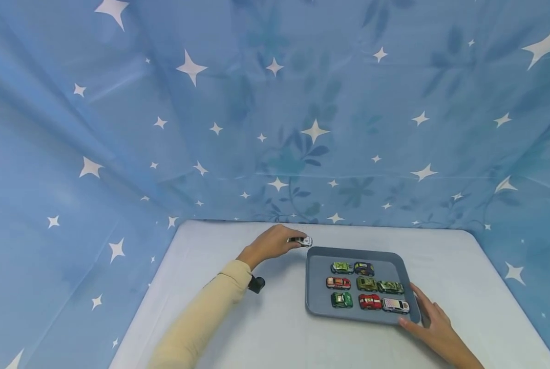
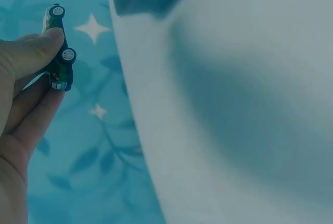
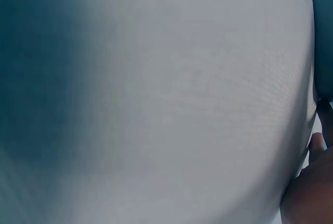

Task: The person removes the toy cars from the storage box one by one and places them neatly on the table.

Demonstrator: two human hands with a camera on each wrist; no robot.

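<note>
Die-cast by the look of it, the toy car (image 2: 58, 47) in your left hand (image 1: 270, 245) should be light, rigid and a little slick; you pinch it between thumb and fingers, just past the far left corner of the grey tray (image 1: 315, 302). Hold its sides, clear of the wheels. Your right hand (image 1: 434, 323) lies with fingers straight along the tray's near right edge on the surface (image 1: 238, 333).

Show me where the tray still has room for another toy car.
The tray is bare at its far right corner beside the dark blue car. The near rows are crowded. The left hand holds a toy car beyond the rim.
</note>
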